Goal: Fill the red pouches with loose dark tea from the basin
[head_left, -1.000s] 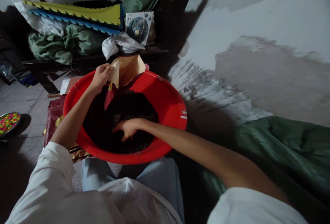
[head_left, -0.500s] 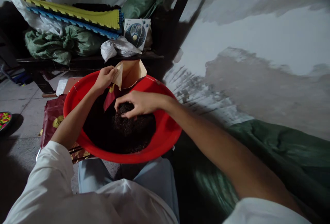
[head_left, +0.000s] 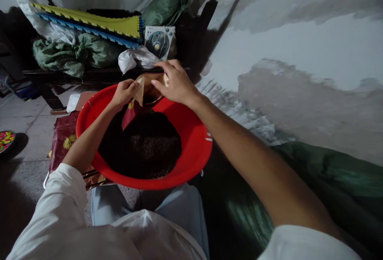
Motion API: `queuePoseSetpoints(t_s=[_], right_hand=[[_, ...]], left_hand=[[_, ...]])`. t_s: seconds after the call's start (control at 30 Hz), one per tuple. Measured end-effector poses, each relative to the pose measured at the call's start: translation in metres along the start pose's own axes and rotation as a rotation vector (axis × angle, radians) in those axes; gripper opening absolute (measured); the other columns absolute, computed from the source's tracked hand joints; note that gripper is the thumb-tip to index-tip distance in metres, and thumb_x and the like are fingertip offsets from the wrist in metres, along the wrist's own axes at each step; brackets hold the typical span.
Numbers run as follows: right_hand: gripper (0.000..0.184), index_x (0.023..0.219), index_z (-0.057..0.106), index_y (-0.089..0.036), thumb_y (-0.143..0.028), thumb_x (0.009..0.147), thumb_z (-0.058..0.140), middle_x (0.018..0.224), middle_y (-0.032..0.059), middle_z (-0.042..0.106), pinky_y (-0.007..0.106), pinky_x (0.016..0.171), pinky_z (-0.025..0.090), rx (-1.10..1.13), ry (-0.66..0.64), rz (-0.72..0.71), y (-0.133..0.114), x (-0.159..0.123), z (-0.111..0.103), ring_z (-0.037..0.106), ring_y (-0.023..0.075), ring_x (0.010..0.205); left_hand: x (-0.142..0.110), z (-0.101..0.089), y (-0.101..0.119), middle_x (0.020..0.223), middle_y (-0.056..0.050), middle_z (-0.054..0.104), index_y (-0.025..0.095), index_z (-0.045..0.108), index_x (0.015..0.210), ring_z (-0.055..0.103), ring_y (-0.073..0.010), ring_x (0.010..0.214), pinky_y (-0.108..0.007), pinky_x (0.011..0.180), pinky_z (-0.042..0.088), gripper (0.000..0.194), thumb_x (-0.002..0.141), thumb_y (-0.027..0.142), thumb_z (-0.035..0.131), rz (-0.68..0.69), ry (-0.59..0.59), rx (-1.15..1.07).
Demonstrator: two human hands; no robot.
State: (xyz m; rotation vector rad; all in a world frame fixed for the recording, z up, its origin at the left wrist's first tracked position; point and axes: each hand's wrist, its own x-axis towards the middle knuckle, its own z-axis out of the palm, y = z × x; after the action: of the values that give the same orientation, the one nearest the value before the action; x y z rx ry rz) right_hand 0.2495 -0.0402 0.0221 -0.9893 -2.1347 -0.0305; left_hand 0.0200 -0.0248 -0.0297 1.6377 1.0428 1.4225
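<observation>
A wide red plastic basin (head_left: 191, 160) sits in front of me, holding a heap of dark granular material (head_left: 140, 144). Over its far rim stands a paper bag (head_left: 148, 92), tan inside and red printed outside, its lower flap hanging over the heap. My left hand (head_left: 124, 93) is shut on the bag's near edge. My right hand (head_left: 176, 82) is spread above the bag's far rim, its fingers apart and its thumb against the paper. Neither hand touches the heap.
A dark bench (head_left: 74, 75) behind the basin carries green woven sacks (head_left: 60, 58), yellow and blue foam mats (head_left: 89, 24), a white plastic bag (head_left: 134, 58) and a disc sleeve (head_left: 157, 44). A dish of colourful pieces (head_left: 5, 140) sits on the floor at left. A green tarp (head_left: 323, 172) lies at right.
My right hand has lifted out of the heap and moved up to the bag's mouth. The bag's opening looks narrower. My left hand has stayed on the bag.
</observation>
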Motion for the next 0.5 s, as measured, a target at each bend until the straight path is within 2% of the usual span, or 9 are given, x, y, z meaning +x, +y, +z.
queuePoseSetpoints(t_s=[0.07, 0.17, 0.23, 0.27, 0.33, 0.43, 0.5], right_hand=[[0.039, 0.142, 0.064, -0.021, -0.036, 0.105, 0.061, 0.142, 0.0187, 0.062, 0.059, 0.114, 0.058, -0.032, 0.097, 0.017, -0.003, -0.016, -0.003, 0.066, 0.0358, 0.130], [0.026, 0.122, 0.070, -0.022, -0.035, 0.110, 0.051, 0.121, 0.0155, 0.069, 0.053, 0.105, 0.062, -0.095, 0.167, 0.024, -0.007, -0.044, -0.005, 0.071, 0.0318, 0.113], [0.026, 0.113, 0.071, -0.021, -0.033, 0.110, 0.049, 0.116, 0.0152, 0.070, 0.051, 0.102, 0.062, -0.170, 0.143, 0.060, -0.008, -0.063, 0.001, 0.071, 0.0316, 0.110], [0.028, 0.112, 0.072, -0.020, -0.033, 0.110, 0.048, 0.117, 0.0162, 0.071, 0.051, 0.101, 0.062, -0.220, 0.086, 0.106, -0.008, -0.073, 0.006, 0.072, 0.0322, 0.110], [0.034, 0.117, 0.074, -0.016, -0.033, 0.111, 0.045, 0.124, 0.0197, 0.074, 0.052, 0.102, 0.062, -0.326, -0.164, 0.249, -0.011, -0.092, 0.021, 0.074, 0.0353, 0.115], [0.053, 0.148, 0.067, -0.012, -0.045, 0.112, 0.048, 0.146, 0.0269, 0.070, 0.053, 0.102, 0.063, -0.357, -0.820, 0.425, -0.020, -0.117, 0.048, 0.074, 0.0409, 0.126], [0.079, 0.168, 0.052, -0.012, -0.060, 0.106, 0.061, 0.162, 0.0293, 0.059, 0.047, 0.091, 0.068, -0.260, -1.215, 0.462, -0.031, -0.131, 0.065, 0.076, 0.0412, 0.126]], left_hand=[[-0.001, 0.000, 0.002, 0.061, 0.004, 0.048, 0.016, 0.061, 0.081, 0.039, -0.0061, 0.048, -0.017, 0.044, 0.027, 0.028, 0.108, 0.019, 0.055, -0.014, 0.007, 0.015], [-0.001, 0.000, 0.006, 0.061, 0.004, 0.045, 0.015, 0.060, 0.077, 0.036, -0.0062, 0.049, -0.018, 0.046, 0.025, 0.030, 0.106, 0.015, 0.054, -0.001, 0.033, 0.035], [0.000, 0.000, 0.008, 0.062, 0.004, 0.044, 0.015, 0.060, 0.075, 0.036, -0.0061, 0.051, -0.019, 0.047, 0.023, 0.030, 0.105, 0.012, 0.054, 0.009, 0.051, 0.041], [0.000, 0.000, 0.009, 0.062, 0.004, 0.044, 0.014, 0.059, 0.074, 0.035, -0.0061, 0.052, -0.019, 0.048, 0.023, 0.031, 0.104, 0.012, 0.054, 0.016, 0.057, 0.039], [0.001, -0.002, 0.009, 0.062, 0.004, 0.044, 0.015, 0.058, 0.072, 0.035, -0.0060, 0.054, -0.020, 0.050, 0.024, 0.032, 0.104, 0.011, 0.054, 0.033, 0.057, 0.026], [0.001, -0.004, 0.009, 0.062, 0.004, 0.044, 0.015, 0.056, 0.071, 0.035, -0.0061, 0.054, -0.020, 0.051, 0.025, 0.033, 0.104, 0.012, 0.055, 0.038, 0.058, 0.008], [0.000, -0.006, 0.009, 0.062, 0.004, 0.045, 0.015, 0.057, 0.072, 0.035, -0.0065, 0.054, -0.021, 0.051, 0.025, 0.032, 0.104, 0.013, 0.055, 0.022, 0.054, 0.012]])
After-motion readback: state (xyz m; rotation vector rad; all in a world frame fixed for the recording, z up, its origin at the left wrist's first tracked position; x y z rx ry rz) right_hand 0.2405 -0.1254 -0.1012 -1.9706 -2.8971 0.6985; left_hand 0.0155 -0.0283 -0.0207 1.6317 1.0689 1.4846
